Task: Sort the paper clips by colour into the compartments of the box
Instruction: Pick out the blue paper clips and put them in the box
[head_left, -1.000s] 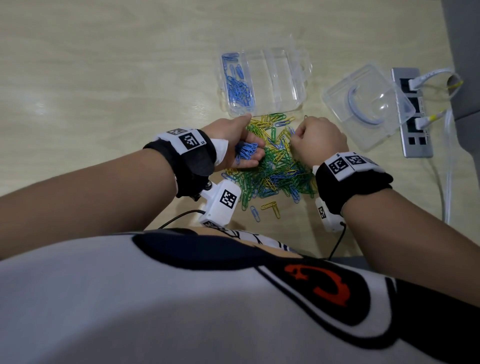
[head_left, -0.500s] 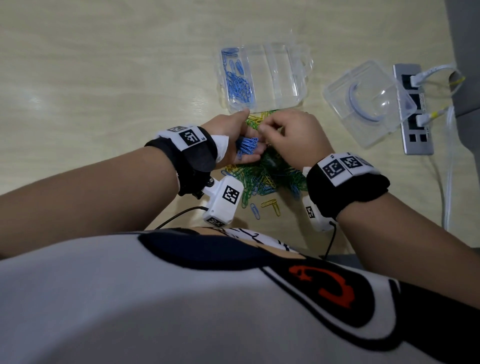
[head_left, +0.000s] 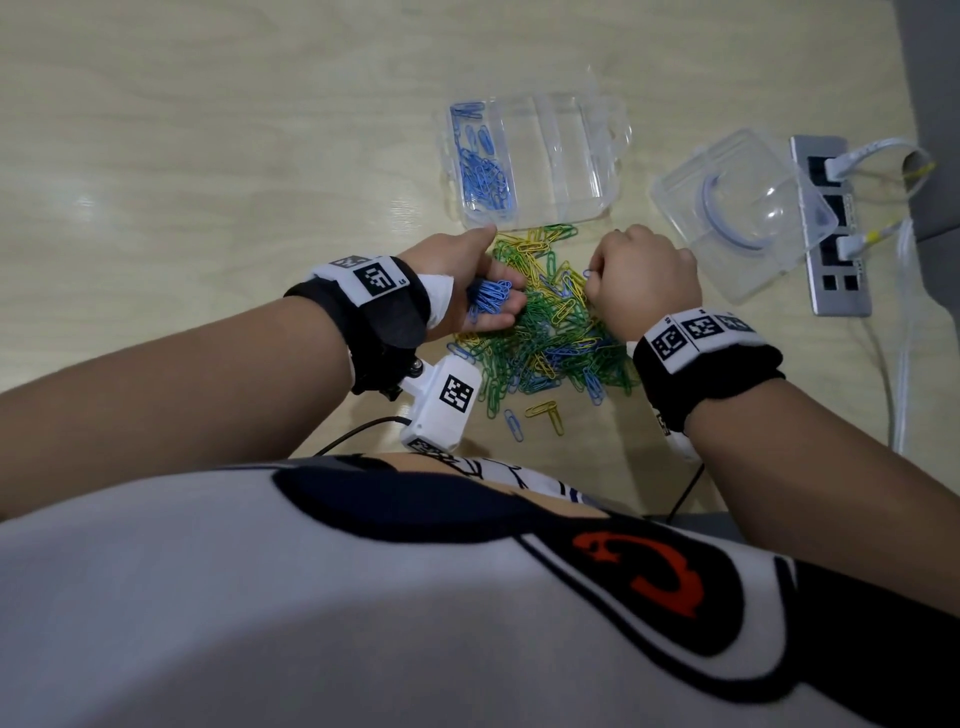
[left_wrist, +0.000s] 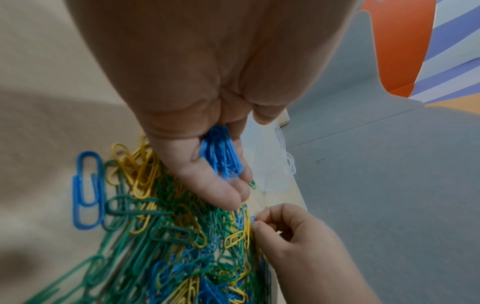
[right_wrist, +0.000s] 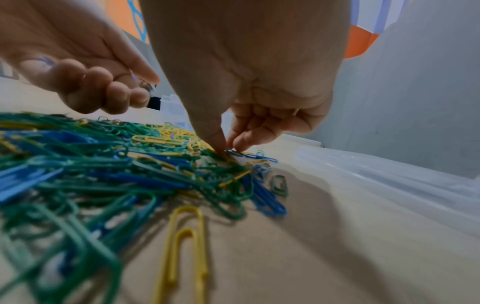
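A mixed pile of green, yellow and blue paper clips (head_left: 545, 338) lies on the table in front of the clear compartment box (head_left: 566, 171). The box's left compartment holds blue clips (head_left: 485, 176); its other compartments look empty. My left hand (head_left: 467, 280) hovers at the pile's left edge, fingers curled round a bunch of blue clips (left_wrist: 223, 156). My right hand (head_left: 639, 270) is at the pile's right edge. There its thumb and forefinger pinch a single blue clip (right_wrist: 235, 153) that lies on the table.
A clear lid (head_left: 743, 218) lies to the right of the box, beside a grey power strip (head_left: 836, 234) with white cables. A few loose clips (head_left: 543, 413) lie near the front of the pile. Bare wooden table stretches to the left.
Half a second ago my right hand was up against my left hand. It has since moved back right to the pile's edge and pinches a blue clip. The left hand stayed put.
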